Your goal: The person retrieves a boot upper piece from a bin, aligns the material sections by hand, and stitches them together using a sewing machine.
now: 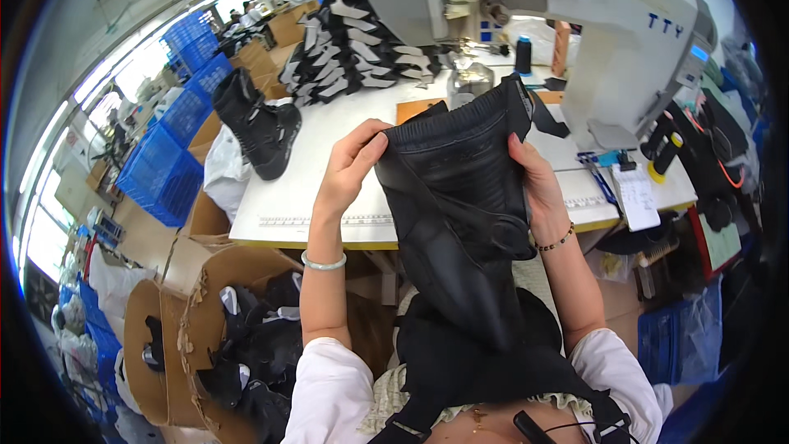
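A black boot upper [456, 205] with a ribbed, gathered top edge hangs between my hands, in front of the sewing table's near edge. My left hand [352, 163] pinches its top left corner, thumb on the near face. On the other side my right hand [536, 177] grips the right edge, its thumb on the front and its fingers mostly hidden behind. A loose black strap [546, 115] sticks out at the upper right. The lower end of the upper tapers down close to my black apron [460, 362].
An industrial sewing machine [608, 25] stands over the white table [329, 164]. At the left are a finished black boot [255, 123] and piled black-and-white pieces [353, 45]. Scissors [604, 181], a notepad [637, 197] and thread spools lie right. Below left, a cardboard box [185, 345] holds dark pieces.
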A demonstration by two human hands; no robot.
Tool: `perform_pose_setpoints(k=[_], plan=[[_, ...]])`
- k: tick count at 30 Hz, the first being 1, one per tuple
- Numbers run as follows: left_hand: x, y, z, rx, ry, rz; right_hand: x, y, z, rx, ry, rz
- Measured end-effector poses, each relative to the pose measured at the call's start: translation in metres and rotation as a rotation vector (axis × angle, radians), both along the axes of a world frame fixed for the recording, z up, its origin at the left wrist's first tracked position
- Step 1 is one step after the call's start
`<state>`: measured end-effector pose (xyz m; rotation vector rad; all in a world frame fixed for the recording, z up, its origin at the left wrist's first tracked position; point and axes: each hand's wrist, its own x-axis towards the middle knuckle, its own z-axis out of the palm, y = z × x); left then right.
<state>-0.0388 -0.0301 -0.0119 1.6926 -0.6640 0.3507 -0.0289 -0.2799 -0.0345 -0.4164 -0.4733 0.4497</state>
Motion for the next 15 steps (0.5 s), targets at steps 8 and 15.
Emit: perform_pose_setpoints(k=[8, 15], plan=[[0.006, -0.038, 0.006, -0.140, -0.093, -0.204, -0.024, -0.029, -0.014, 0.099, 0.049, -0.096], [0.005, -0.033, 0.007, -0.137, -0.037, -0.265, -0.028, -0.027, -0.022, 0.108, 0.153, -0.096]])
